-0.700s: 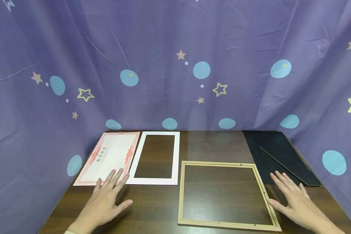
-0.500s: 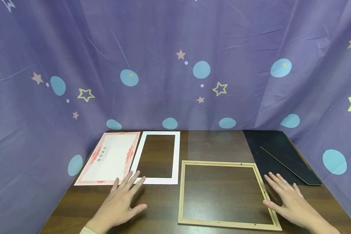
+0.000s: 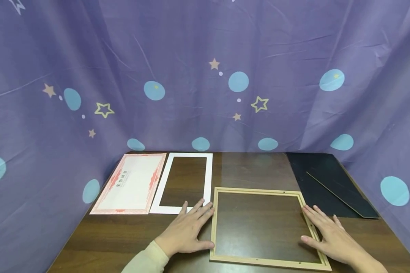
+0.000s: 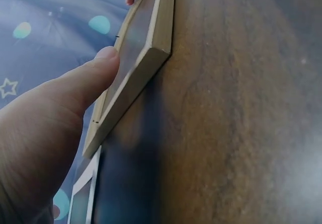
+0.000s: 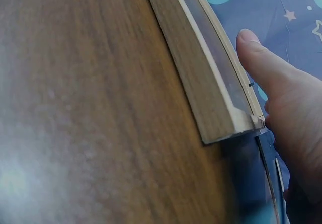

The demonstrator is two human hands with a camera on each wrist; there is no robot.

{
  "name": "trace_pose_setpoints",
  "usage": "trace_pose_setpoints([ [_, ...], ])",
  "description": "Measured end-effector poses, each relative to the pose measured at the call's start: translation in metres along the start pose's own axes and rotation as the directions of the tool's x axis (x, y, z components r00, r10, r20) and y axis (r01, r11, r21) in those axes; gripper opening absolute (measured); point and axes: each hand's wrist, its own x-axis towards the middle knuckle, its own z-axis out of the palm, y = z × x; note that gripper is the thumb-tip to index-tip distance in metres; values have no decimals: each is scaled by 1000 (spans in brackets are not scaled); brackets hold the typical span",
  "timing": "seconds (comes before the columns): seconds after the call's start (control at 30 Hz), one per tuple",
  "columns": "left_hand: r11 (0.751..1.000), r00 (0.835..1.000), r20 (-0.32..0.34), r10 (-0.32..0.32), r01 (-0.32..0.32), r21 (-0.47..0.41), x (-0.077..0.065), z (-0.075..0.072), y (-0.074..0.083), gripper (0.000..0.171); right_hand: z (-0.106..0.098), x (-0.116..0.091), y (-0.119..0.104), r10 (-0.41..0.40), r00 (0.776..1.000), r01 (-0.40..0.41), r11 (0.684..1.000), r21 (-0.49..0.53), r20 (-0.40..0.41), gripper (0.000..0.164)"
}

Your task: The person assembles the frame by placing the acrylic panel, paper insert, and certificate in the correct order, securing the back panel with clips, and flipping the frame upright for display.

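Observation:
A pale wooden picture frame [image 3: 271,261] lies flat on the brown table, its inner ledge and small dark fittings facing up. My left hand [image 3: 188,230] is at its left side, fingers spread and straight, with fingertips and thumb tip right at the rail. Over the right rail my right hand [image 3: 331,236] hovers with extended fingers, the thumb reaching across to the inner side. In the left wrist view the left thumb [image 4: 85,78] overlaps the frame's side. The right wrist view has the right thumb [image 5: 264,60] raised above the frame edge [image 5: 196,68].
Behind the left hand lie a white mat board [image 3: 208,178] with a cut-out window and a red-bordered certificate [image 3: 136,185]. A clear sheet [image 3: 256,170] lies behind the frame. At right is a black backing board [image 3: 314,163] with a stand flap. Purple curtain [image 3: 191,45] surrounds the table.
My left hand has moved right, from near the certificate to the frame's left rail. My right hand has shifted slightly left over the right rail. The frame stays in place.

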Motion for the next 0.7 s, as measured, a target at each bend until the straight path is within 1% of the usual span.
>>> trace_pose_setpoints([
  [0.1,1000,999,41,5,-5,-3,3,3,0,96,1,0,0,3,1000,-3,1000,2,-3,84],
  [0.23,1000,997,75,1,-1,-2,2,7,-1,95,4,0,0,4,1000,-4,1000,-8,5,84],
  [0.43,1000,998,62,5,-5,2,0,8,-3,95,11,0,0,-7,1000,7,1000,-17,22,84],
  [0.57,1000,998,52,21,-21,0,-3,9,-5,93,13,-1,-4,-22,1000,22,1000,-10,6,84],
  [0.7,1000,999,50,22,-22,-1,-5,10,-7,93,14,-2,-7,-12,1000,12,1000,-9,0,84],
])
